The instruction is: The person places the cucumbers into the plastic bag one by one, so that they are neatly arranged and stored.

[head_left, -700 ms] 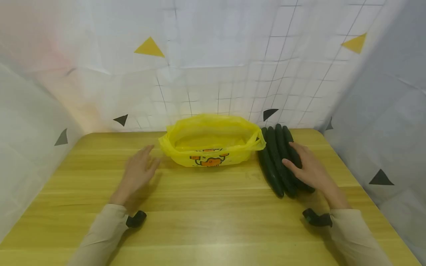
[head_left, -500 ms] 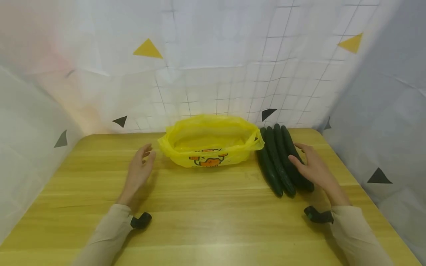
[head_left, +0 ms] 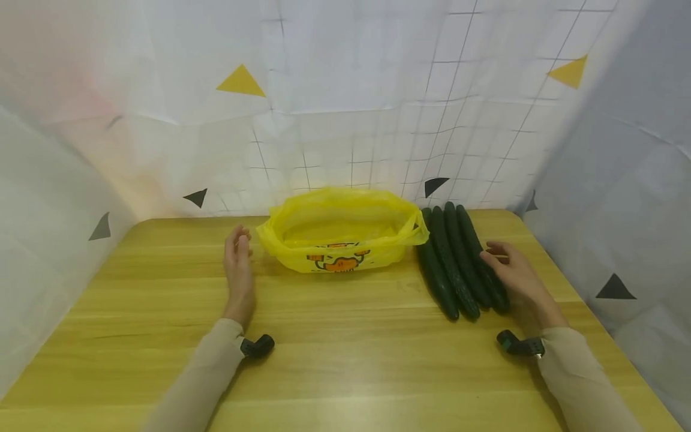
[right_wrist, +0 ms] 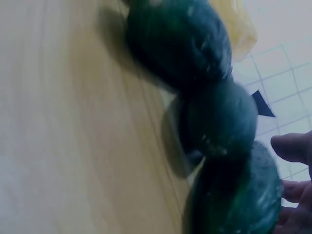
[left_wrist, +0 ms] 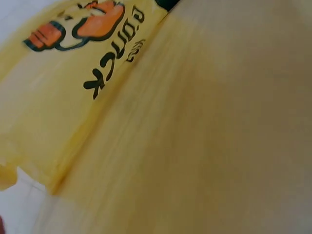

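Note:
Several dark green cucumbers (head_left: 438, 276) lie side by side on the table, right of a yellow plastic bag (head_left: 294, 261). The bag stands with its mouth spread wide and a cartoon print on its front. My right hand (head_left: 518, 276) is at the outer side of the rightmost cucumber, fingers loosely bent and gripping nothing. In the right wrist view its thumb and fingers (right_wrist: 295, 148) show beside the rounded cucumber ends (right_wrist: 222, 119). My left hand (head_left: 239, 273) hovers just left of the bag, relaxed and holding nothing. The left wrist view shows the bag's printed front (left_wrist: 53, 92).
The wooden table (head_left: 345, 360) has its back edge against a white sheet wall (head_left: 351, 138) with grid lines and coloured triangles. Grey-white side walls (head_left: 637, 198) flank it. A black wrist camera (head_left: 258, 346) juts from the left sleeve, another (head_left: 519, 344) from the right.
My left hand has moved rightward, closer to the bag, and turned onto its edge. My right hand has drawn slightly back and outward, uncovering more of the rightmost cucumber. The bag stays put.

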`<state>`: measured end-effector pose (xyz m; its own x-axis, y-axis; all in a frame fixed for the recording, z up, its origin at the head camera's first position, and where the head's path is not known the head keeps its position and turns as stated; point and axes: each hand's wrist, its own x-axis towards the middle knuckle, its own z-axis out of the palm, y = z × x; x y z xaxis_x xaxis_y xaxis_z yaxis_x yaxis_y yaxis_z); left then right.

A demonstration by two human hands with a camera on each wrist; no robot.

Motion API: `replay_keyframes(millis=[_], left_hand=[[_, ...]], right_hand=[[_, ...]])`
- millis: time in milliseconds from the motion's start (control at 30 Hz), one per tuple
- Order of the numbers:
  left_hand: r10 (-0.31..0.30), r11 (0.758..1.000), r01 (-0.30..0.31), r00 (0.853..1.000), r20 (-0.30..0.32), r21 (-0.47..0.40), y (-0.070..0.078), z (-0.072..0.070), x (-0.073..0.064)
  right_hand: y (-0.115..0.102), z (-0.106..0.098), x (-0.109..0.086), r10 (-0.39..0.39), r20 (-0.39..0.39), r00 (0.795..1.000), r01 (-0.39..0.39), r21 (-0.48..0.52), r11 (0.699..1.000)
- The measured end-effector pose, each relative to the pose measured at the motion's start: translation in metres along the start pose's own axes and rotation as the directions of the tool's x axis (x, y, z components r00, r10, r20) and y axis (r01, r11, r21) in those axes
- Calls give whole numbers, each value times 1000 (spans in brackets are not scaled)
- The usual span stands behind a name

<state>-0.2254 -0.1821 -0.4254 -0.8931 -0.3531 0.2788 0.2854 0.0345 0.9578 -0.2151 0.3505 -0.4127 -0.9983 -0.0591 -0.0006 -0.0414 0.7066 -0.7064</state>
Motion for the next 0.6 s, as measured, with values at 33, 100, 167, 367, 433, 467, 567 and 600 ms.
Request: replay_keyframes(millis=[33, 100, 167, 367, 433, 467, 567, 600], left_hand=[[25, 999, -25, 1000, -16, -21, 1, 2, 0], [75, 996, -77, 996, -44, -47, 3, 7, 2], [108, 993, -111, 992, -64, -42, 5, 12, 3], [43, 998, -44, 998, -44, -33, 10, 23, 4], [15, 999, -16, 999, -31, -37, 10, 26, 3], [5, 999, -6, 1000, -26, -35, 10, 28, 2], [-8, 1000, 8, 1000, -16, -30, 9, 32, -1], [-8, 1000, 8, 1000, -15, -28, 10, 33, -2]], right_hand=[[1, 0, 2, 8, 6, 1000, -8, 1, 1000], [3, 0, 6, 15, 14, 1000, -15, 5, 1000], [3, 0, 10, 20, 23, 1000, -20, 11, 1000], [2, -1, 19, 37, 59, 998, -38, 9, 999], [2, -1, 20, 41, 77, 996, -41, -8, 999], [3, -1, 20, 42, 88, 995, -41, -14, 999], [4, -2, 20, 48, 121, 991, -44, -37, 998], [4, -2, 20, 52, 130, 990, -47, -39, 998]])
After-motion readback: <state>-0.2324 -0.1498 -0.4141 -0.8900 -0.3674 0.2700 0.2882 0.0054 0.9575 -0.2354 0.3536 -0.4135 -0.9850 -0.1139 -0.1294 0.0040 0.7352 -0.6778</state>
